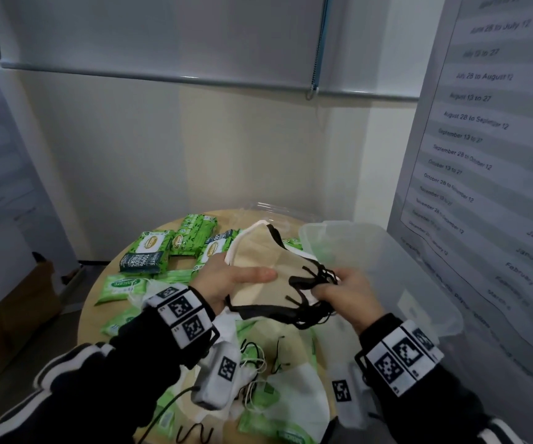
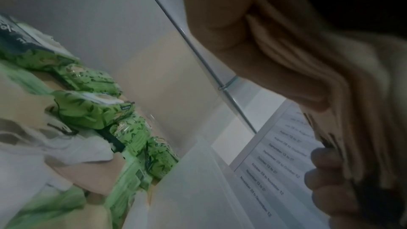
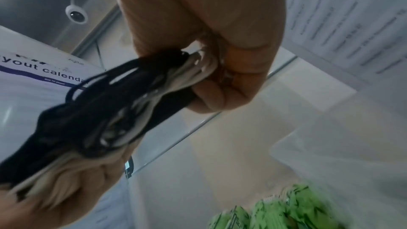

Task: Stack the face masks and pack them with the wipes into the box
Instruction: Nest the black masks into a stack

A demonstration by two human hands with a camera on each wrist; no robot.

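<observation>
A stack of beige, white and black face masks [image 1: 268,267] is held in the air above the round table. My left hand [image 1: 226,280] grips its left end, thumb lying flat across the top. My right hand [image 1: 345,290] pinches the right end together with the black ear loops [image 1: 313,277]. The stacked mask edges [image 3: 141,111] show in the right wrist view, and the layered masks [image 2: 330,79] in the left wrist view. The clear plastic box [image 1: 386,267] stands open just right of my hands. Green wipes packs [image 1: 175,245] lie on the table's far left.
More loose masks [image 1: 290,379] and wipes packs [image 1: 121,286] cover the wooden table [image 1: 89,315] below my wrists. A clear lid [image 1: 274,213] lies behind the box. A printed calendar poster [image 1: 483,155] hangs close on the right, a wall and blind behind.
</observation>
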